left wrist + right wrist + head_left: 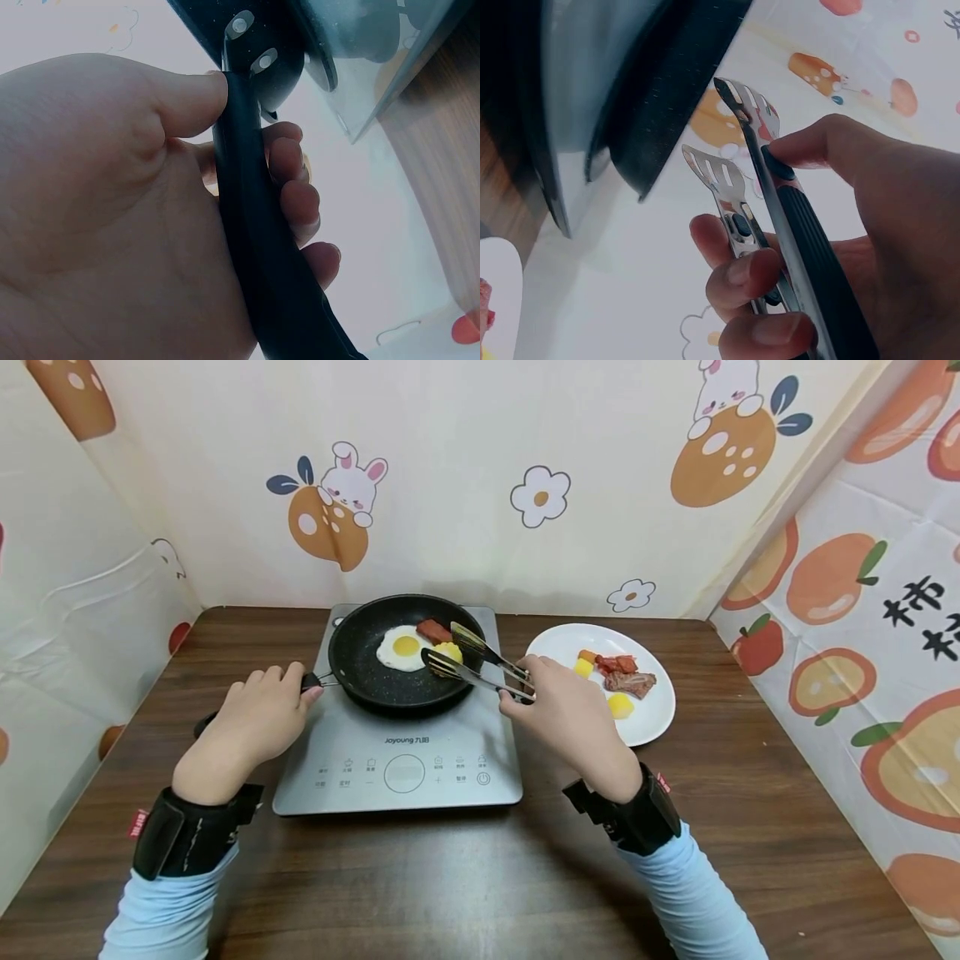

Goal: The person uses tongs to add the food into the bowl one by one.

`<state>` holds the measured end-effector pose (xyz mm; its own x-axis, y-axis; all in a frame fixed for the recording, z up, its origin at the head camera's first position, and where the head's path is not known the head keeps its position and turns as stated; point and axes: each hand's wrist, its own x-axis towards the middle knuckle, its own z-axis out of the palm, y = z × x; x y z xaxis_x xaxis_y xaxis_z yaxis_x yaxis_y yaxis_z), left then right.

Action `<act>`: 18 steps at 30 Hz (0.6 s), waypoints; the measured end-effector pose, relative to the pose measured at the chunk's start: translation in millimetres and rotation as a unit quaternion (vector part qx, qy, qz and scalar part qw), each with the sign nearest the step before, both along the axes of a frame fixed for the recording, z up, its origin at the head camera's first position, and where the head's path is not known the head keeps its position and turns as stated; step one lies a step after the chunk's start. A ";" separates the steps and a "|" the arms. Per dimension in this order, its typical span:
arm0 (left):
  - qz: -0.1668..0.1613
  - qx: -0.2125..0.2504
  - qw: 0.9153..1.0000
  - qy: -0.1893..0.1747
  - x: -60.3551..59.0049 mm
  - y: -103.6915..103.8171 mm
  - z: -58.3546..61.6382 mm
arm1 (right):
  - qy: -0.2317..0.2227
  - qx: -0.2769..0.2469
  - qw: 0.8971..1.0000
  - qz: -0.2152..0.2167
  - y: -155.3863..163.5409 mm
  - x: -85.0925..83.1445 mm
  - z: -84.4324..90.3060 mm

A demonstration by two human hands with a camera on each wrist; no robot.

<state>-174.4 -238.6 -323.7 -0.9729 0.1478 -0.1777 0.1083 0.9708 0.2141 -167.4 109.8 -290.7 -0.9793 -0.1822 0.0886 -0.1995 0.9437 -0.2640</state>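
A black frying pan (375, 681) sits on a grey induction cooker (360, 764). In it lie a fried egg (403, 647), a red meat slice (433, 630) and a yellow chunk (450, 652). My left hand (258, 718) grips the pan handle (255, 247), thumb on top and fingers curled round it. My right hand (558, 706) holds metal tongs (480, 664) with black grips. Their tips stand apart over the pan's right side, around the yellow chunk. In the right wrist view the tongs (742, 180) are parted beside the pan's rim (667, 97).
A white plate (652, 718) to the right of the cooker holds meat pieces (628, 681) and yellow and orange chunks. The brown wooden table (450, 877) is walled by patterned sheets at the back and both sides. The cooker's control panel (405, 772) faces me.
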 end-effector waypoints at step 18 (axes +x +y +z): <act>0.002 0.001 1.000 0.000 0.9 0.2 0.3 | -0.048 0.020 0.993 -0.101 90.1 -19.7 19.5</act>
<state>-173.5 -238.5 -323.4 -0.9735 0.1449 -0.1768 0.1052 0.9707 0.2158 -187.1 199.9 -271.1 -0.9998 0.0183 -0.0111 0.0204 0.9717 -0.2351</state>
